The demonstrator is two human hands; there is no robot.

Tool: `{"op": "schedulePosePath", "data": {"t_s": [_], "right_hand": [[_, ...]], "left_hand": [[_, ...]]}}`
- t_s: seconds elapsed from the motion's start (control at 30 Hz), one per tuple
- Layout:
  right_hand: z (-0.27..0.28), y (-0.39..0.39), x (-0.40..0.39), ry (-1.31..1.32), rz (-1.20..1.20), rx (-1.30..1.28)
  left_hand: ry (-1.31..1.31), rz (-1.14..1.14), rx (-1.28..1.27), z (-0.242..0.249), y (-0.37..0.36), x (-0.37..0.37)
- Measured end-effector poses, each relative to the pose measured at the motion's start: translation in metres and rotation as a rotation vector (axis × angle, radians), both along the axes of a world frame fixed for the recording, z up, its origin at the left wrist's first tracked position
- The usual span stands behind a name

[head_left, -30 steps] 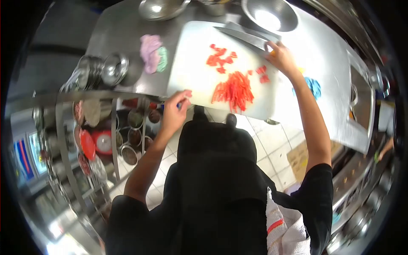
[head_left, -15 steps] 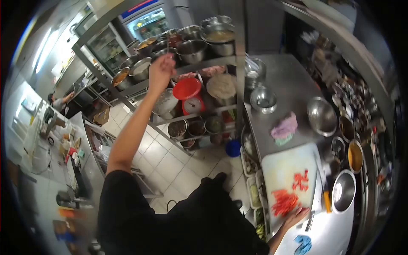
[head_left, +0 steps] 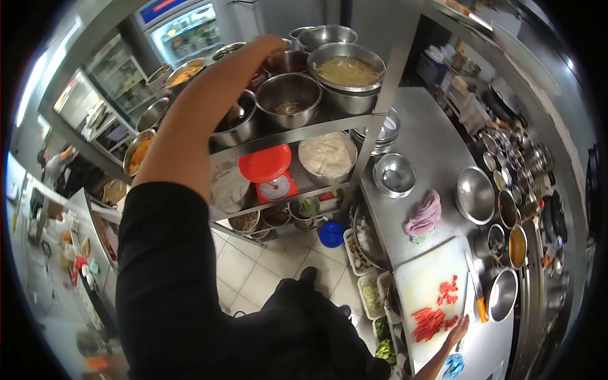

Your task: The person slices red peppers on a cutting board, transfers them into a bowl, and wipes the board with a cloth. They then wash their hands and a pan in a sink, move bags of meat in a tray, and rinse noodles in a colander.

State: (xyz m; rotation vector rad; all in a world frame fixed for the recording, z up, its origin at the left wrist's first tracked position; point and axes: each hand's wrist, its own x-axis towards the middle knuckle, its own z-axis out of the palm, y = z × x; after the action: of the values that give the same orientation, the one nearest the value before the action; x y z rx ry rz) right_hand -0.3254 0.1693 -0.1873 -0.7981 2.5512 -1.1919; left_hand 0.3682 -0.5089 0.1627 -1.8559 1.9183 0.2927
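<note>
My left hand (head_left: 272,45) reaches far over the upper shelf, near a steel bowl of dark red food (head_left: 288,61); its fingers are hidden from view. Beside it stand a deep steel bowl (head_left: 289,95) with a little food at the bottom and a bowl of pale yellow strips in liquid (head_left: 347,71). My right hand (head_left: 458,330) rests at the near right edge of the white cutting board (head_left: 415,282), fingers stretched out beside red strips (head_left: 429,323) that look like pepper. Small red pieces (head_left: 448,290) lie farther up the board. A knife with an orange handle (head_left: 482,310) lies along its right side.
A red kitchen scale (head_left: 266,166) and a bowl of pale dough-like food (head_left: 327,155) fill the lower shelf. On the steel counter are a pink cloth (head_left: 424,214), steel bowls (head_left: 394,175) and a blue crumpled item (head_left: 453,365). A shelf post (head_left: 387,76) stands between shelf and counter.
My left hand has moved farther forward over the upper shelf bowls. The view has shifted closer to the shelf. My right hand has moved slightly right along the board's edge.
</note>
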Motion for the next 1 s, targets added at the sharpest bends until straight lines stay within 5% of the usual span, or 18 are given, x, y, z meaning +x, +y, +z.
{"op": "schedulePosePath", "data": {"t_s": [0.1,0.33,0.43,0.47,0.5,0.6,0.7,0.87,1.0], "right_hand": [[-0.013,0.019,-0.012,0.098,-0.043,-0.034],[-0.001,0.019,-0.027,0.125,-0.014,-0.054],[-0.062,0.036,-0.088,0.263,0.05,-0.114],[-0.055,0.037,-0.077,0.086,-0.018,-0.12],[-0.051,0.045,-0.067,0.519,0.039,0.057],[-0.003,0.041,0.001,-0.01,-0.197,0.01],[0.011,0.053,0.041,-0.238,-0.382,0.047],[0.0,0.04,0.029,-0.35,-0.365,0.074],[-0.015,-0.023,0.005,-0.127,-0.091,0.216]], "left_hand": [[0.273,0.263,-0.064,0.024,0.03,-0.002],[0.712,0.254,-0.195,0.076,0.027,0.074],[0.809,0.075,-0.317,0.087,0.02,0.122],[0.834,0.02,-0.32,0.084,0.009,0.133],[0.857,-0.015,-0.306,0.076,-0.004,0.14],[0.908,0.031,-0.312,0.082,-0.013,0.193],[0.949,0.121,-0.38,0.111,0.031,0.253],[1.008,0.195,-0.428,0.144,0.147,0.311],[1.023,0.248,-0.326,0.125,0.245,0.271]]}}
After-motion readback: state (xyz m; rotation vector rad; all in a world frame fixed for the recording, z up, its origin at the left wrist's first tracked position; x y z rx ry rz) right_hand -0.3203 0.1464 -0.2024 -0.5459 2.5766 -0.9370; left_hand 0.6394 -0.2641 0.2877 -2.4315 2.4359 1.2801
